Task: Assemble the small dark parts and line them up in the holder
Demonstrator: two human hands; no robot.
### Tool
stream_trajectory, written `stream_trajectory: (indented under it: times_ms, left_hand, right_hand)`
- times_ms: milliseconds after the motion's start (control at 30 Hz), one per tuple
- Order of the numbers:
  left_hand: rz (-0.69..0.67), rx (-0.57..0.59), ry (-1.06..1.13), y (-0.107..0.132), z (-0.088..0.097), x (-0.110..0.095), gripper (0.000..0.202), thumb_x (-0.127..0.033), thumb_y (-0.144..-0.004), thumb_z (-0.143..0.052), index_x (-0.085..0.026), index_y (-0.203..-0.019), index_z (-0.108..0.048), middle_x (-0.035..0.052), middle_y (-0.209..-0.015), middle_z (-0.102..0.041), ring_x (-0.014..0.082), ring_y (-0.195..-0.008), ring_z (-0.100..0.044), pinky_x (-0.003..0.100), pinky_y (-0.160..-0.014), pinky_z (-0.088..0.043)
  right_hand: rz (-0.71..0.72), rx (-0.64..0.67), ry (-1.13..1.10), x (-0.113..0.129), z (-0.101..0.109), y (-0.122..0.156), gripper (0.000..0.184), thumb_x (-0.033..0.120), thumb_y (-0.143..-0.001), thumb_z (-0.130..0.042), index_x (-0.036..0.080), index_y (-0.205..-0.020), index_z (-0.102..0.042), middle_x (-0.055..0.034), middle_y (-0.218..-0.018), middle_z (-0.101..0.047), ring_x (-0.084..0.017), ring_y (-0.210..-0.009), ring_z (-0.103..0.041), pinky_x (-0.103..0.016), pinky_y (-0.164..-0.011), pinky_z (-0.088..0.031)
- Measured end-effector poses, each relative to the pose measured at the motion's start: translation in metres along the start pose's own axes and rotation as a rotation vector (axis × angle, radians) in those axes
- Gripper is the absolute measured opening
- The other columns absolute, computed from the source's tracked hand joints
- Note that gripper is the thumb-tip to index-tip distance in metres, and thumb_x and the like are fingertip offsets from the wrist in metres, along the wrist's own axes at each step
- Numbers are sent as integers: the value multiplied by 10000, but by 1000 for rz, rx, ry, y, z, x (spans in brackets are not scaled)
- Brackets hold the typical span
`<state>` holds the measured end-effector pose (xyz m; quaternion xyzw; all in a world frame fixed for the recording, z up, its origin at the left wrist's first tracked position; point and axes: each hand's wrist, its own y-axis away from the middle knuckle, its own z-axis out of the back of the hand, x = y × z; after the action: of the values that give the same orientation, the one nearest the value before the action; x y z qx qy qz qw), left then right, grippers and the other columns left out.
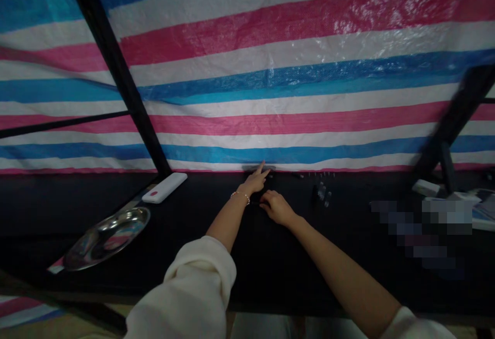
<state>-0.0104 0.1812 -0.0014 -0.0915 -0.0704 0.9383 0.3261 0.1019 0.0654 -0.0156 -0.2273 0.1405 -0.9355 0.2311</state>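
Note:
My left hand (255, 181) reaches to the back edge of the black table, its index finger stretched toward the striped sheet and the thumb apart. It looks open, though its other fingers are partly hidden. A beaded bracelet (243, 195) circles that wrist. Just nearer to me, my right hand (277, 208) rests low over the table with its fingers curled together. Something dark and thin shows by its fingertips, too small to name. To the right of the hands lie small clear cylindrical pieces (328, 199), and a small dark piece (297, 175) lies behind them.
A shiny metal divided tray (133, 221) and a white box-shaped device (165, 188) with a red spot are at left. Black posts (116, 55) slant up on both sides before the striped sheet (294, 122). White items (426, 188) sit at right, near a blurred-out patch.

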Motion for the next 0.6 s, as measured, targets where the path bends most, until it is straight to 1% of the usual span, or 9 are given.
stream_trajectory:
  times_ms: [33, 67, 100, 133, 200, 267, 367, 433, 600]
  left_hand:
    - [-12, -70, -43, -3, -1, -1, 469, -123, -818, -393, -167, -1286, -393, 114, -1468, -89, 227, -1244, -356, 331, -992, -338]
    - [-18, -156, -95, -4, -2, -2, 442, -92, -816, -375, -153, -1251, -431, 129, -1446, -167, 227, -1222, -381, 343, -992, -336]
    - [-41, -204, -148, -6, -2, -3, 419, -62, -815, -350, -147, -1207, -470, 136, -1405, -260, 221, -1186, -419, 351, -982, -345]
    - [-68, -213, -196, -8, -2, -5, 396, -51, -818, -330, -145, -1161, -505, 139, -1354, -340, 215, -1137, -462, 349, -956, -369]
    - [-108, -165, -270, -12, -2, -10, 357, -64, -832, -311, -142, -1096, -539, 142, -1231, -465, 200, -990, -555, 328, -842, -444]
    - [-135, -109, -327, -19, 0, -15, 343, -77, -837, -313, -130, -1091, -537, 146, -1093, -554, 207, -889, -593, 328, -756, -471]
    - [-164, -41, -375, -29, 1, -23, 339, -75, -830, -331, -93, -1107, -527, 152, -892, -627, 243, -846, -609, 368, -724, -470]
    - [-140, -7, -367, -34, 1, -25, 329, -67, -829, -325, -69, -1072, -547, 167, -843, -639, 257, -837, -614, 379, -713, -468]
    - [-26, 26, -272, -39, -1, -24, 306, -62, -829, -326, -59, -955, -604, 194, -860, -641, 267, -890, -604, 370, -755, -451]
  right_hand:
    - [-5, 0, -14, -1, 0, 0, 98, 173, -789, -533, 145, -864, -589, -65, -887, -583, -161, -848, -504, -289, -770, -383]
    - [-9, 1, -31, -1, 0, 0, 93, 170, -787, -535, 145, -860, -587, -63, -888, -583, -159, -848, -504, -286, -770, -384]
    - [-15, -1, -46, -1, 0, 0, 90, 168, -787, -534, 145, -858, -585, -62, -889, -581, -157, -848, -505, -284, -768, -384]
    - [-22, -1, -62, -1, -1, 0, 87, 169, -787, -535, 147, -856, -583, -59, -886, -580, -155, -847, -505, -283, -766, -385]
    - [-33, 1, -90, -1, -1, -1, 85, 173, -788, -534, 155, -858, -579, -54, -893, -577, -154, -856, -504, -284, -765, -383]
    - [-44, 5, -105, -1, -2, -1, 87, 177, -787, -538, 163, -863, -577, -51, -898, -574, -156, -865, -502, -288, -767, -380]
    - [-54, 8, -117, 0, 0, -1, 91, 176, -785, -540, 165, -868, -577, -47, -895, -570, -156, -859, -500, -289, -763, -378]
    - [-55, 12, -116, 1, 2, 0, 86, 169, -787, -534, 163, -863, -575, -48, -894, -567, -155, -850, -497, -289, -755, -376]
    - [-53, 36, -103, 4, 7, 1, 89, 149, -794, -515, 156, -866, -567, -59, -902, -561, -160, -852, -492, -293, -758, -380]
